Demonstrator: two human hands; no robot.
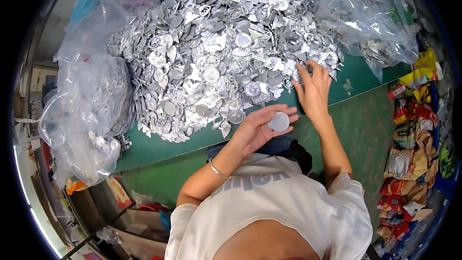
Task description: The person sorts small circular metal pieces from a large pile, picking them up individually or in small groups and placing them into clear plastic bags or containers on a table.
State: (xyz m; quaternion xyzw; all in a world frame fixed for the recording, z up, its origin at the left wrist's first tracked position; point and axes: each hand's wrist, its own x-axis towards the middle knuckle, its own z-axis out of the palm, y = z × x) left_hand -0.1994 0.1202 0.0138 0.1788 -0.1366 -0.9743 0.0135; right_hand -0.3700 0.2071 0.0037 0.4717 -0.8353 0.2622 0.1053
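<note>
A large heap of small silver metal badges (216,53), round and star-shaped, covers a green table (159,147). My left hand (262,127) is palm up at the table's near edge and holds a stack of round silver pieces (278,121). My right hand (313,89) reaches into the right edge of the heap, its fingers on a round badge (301,73). A thin metal bangle (216,169) sits on my left wrist.
Clear plastic bags with more silver pieces lie at the left (91,110) and the upper right (370,24). Colourful snack wrappers (409,163) pile up in a blue crate on the floor at the right. Cardboard and scraps lie on the floor at the lower left.
</note>
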